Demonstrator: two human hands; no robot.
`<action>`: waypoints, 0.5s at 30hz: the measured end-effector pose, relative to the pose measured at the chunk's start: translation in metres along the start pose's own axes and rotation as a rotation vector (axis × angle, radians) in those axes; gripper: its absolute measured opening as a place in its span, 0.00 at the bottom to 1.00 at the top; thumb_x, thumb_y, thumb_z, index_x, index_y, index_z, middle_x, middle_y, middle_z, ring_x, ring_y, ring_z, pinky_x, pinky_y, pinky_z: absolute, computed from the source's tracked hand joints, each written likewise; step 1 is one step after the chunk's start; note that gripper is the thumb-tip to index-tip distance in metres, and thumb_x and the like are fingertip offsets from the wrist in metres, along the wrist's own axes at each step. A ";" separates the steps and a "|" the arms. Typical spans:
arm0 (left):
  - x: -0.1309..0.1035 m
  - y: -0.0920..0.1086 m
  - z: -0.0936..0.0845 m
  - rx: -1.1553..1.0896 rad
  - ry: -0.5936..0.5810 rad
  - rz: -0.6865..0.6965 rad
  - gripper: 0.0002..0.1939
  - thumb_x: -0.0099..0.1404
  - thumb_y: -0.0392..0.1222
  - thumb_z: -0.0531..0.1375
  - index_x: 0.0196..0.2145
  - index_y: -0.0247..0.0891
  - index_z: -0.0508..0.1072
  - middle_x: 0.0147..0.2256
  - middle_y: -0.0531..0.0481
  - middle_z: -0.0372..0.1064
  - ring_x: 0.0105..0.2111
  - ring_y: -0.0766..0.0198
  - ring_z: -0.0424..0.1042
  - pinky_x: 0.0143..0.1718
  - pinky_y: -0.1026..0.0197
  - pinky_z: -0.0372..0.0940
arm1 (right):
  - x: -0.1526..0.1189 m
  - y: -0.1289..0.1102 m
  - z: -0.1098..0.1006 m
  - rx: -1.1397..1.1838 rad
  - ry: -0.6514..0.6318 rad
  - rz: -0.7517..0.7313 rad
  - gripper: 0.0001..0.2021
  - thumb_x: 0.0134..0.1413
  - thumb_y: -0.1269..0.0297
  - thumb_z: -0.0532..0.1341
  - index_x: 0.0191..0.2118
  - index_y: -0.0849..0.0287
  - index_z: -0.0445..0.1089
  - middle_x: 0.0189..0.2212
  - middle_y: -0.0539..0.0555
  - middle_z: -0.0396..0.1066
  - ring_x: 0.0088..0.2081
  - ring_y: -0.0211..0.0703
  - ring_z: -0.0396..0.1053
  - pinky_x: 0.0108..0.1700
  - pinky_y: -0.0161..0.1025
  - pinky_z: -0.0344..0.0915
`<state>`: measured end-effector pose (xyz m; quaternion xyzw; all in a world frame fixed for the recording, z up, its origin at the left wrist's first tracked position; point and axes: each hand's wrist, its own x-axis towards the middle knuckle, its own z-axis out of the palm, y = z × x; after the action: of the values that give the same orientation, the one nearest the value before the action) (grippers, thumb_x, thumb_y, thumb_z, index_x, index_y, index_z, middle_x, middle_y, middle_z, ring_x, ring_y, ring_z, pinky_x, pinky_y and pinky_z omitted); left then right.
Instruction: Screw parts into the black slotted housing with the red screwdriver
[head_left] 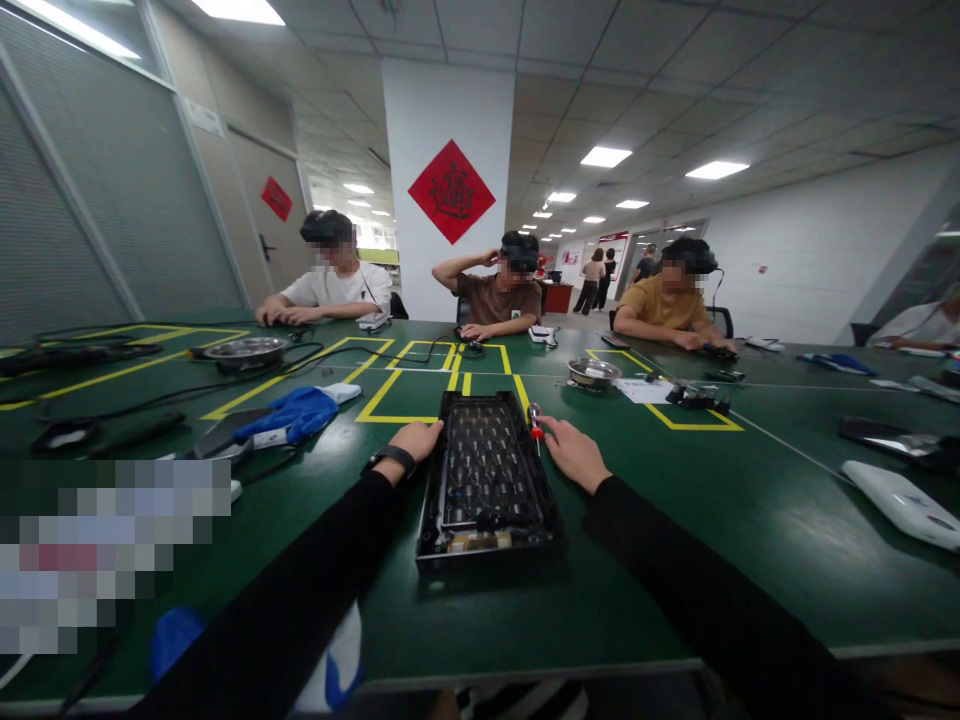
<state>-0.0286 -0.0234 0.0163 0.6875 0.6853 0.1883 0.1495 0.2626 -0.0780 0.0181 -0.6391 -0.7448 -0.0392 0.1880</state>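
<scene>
A black rectangular device casing (pixel 491 470) lies lengthwise before me on the green table. Its open inside shows rows of small shiny parts, with a brownish strip at the near end. My left hand (pixel 409 447), with a dark wristband, grips the casing's left edge; its fingertips are partly hidden. At the right rim, my right hand (pixel 576 452) has its fingers closed at a small screwdriver (pixel 535 424) with a red and clear handle. The screwdriver's shaft points down toward me beside the rim; whether its tip touches a screw is too small to tell.
Blue-and-white gloves (pixel 296 413) and cables lie to the left. Metal bowls (pixel 247 350) (pixel 594 373) stand farther back, with small black parts (pixel 697 398) at right. A white device (pixel 900 503) sits near the right edge. Several people sit across the table (pixel 645 580).
</scene>
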 end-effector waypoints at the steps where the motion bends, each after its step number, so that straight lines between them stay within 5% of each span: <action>1: 0.000 0.000 0.000 0.016 -0.010 -0.010 0.28 0.60 0.55 0.42 0.24 0.32 0.73 0.37 0.32 0.72 0.40 0.49 0.70 0.37 0.58 0.61 | 0.001 0.000 0.001 0.014 -0.007 -0.016 0.18 0.60 0.59 0.45 0.55 0.50 0.56 0.39 0.54 0.66 0.38 0.43 0.66 0.37 0.35 0.55; 10: 0.000 -0.001 -0.002 0.032 -0.032 0.002 0.28 0.61 0.54 0.41 0.27 0.31 0.73 0.39 0.31 0.71 0.42 0.49 0.69 0.37 0.59 0.60 | 0.004 0.000 0.002 0.058 -0.034 -0.053 0.19 0.61 0.56 0.43 0.54 0.51 0.58 0.38 0.54 0.66 0.38 0.41 0.65 0.37 0.34 0.55; 15: -0.002 -0.001 -0.006 -0.025 -0.016 0.027 0.31 0.62 0.55 0.37 0.20 0.35 0.70 0.30 0.35 0.72 0.34 0.53 0.71 0.31 0.61 0.60 | 0.004 -0.004 0.000 0.095 -0.078 -0.101 0.15 0.59 0.57 0.47 0.47 0.54 0.64 0.37 0.53 0.67 0.39 0.40 0.64 0.36 0.32 0.53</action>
<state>-0.0320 -0.0261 0.0213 0.6961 0.6723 0.1935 0.1611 0.2584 -0.0746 0.0203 -0.5920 -0.7839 0.0120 0.1867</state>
